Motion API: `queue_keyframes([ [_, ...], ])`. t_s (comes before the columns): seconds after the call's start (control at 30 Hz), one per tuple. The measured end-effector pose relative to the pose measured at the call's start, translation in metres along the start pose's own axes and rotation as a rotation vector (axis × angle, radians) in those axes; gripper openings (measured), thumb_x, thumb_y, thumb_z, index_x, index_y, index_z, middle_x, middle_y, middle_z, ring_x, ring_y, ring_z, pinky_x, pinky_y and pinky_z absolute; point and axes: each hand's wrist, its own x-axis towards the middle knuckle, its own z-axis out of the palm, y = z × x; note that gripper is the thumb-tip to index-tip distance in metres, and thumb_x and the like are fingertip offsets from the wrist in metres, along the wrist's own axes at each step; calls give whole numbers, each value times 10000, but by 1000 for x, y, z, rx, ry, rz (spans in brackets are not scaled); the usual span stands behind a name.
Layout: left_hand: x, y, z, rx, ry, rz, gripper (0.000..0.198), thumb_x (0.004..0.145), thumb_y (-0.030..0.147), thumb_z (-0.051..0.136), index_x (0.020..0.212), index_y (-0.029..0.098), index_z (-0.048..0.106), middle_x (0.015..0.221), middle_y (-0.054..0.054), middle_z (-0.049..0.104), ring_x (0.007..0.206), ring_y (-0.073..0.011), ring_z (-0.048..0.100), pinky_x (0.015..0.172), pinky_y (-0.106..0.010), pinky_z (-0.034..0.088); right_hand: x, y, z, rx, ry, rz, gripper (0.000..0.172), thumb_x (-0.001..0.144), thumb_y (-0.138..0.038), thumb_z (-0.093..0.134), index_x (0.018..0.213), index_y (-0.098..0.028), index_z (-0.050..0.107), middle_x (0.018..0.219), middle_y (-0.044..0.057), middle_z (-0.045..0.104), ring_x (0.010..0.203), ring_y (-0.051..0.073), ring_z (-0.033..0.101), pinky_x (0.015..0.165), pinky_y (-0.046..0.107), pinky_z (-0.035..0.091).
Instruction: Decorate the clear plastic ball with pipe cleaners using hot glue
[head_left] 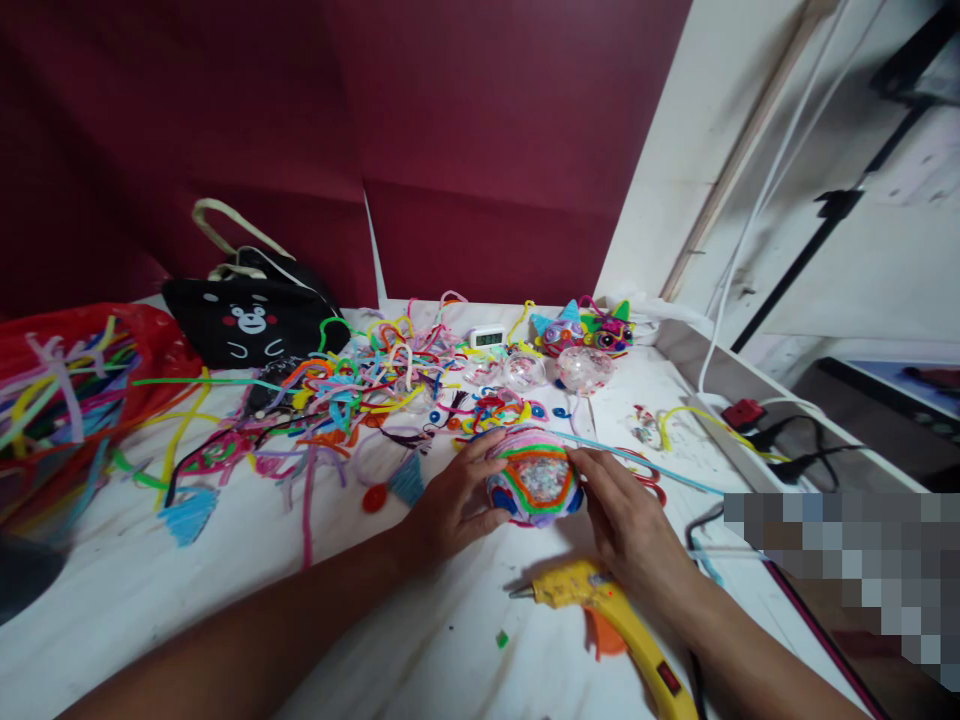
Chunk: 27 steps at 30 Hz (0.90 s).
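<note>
Between my two hands rests a round ball covered in coloured pipe cleaners [538,480], with an orange and green outline around a clear, glittery patch and dark blue pieces low on its sides. My left hand [465,495] grips it from the left, thumb low and fingers over the upper edge. On the opposite side my right hand [622,500] presses its fingertips to the ball. Just below the right hand lies a yellow hot glue gun [585,585], nozzle pointing left. An orange piece [606,632] is partly under the glue gun.
Loose pipe cleaners [360,385] heap across the table's back. A red bag of them [150,345] and a black tote bag [255,320] stand left. Behind the ball are clear plastic balls [585,370], a digital timer [487,337] and two decorated figures [562,332]. A power strip [724,420] lies right.
</note>
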Motion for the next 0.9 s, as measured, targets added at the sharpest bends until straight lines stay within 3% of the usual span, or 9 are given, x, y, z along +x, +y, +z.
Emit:
queue_keyframes([
  [0.63, -1, 2, -1, 14, -7, -14, 523, 900, 256, 640, 1366, 258, 403, 1524, -186, 384, 1418, -298, 409, 1105, -495, 427, 0, 0, 2, -86, 52, -57, 567, 893, -7, 415, 1428, -196, 392, 1207, 148, 586, 1090, 246, 603, 866, 387, 580],
  [0.9, -2, -4, 2, 19, 31, 49, 521, 909, 281, 626, 1379, 242, 404, 1519, -186, 396, 1417, -292, 411, 1097, -488, 440, 0, 0, 3, -71, 47, -30, 609, 848, 4, 423, 1420, -205, 411, 1194, 147, 606, 1087, 259, 618, 873, 413, 583],
])
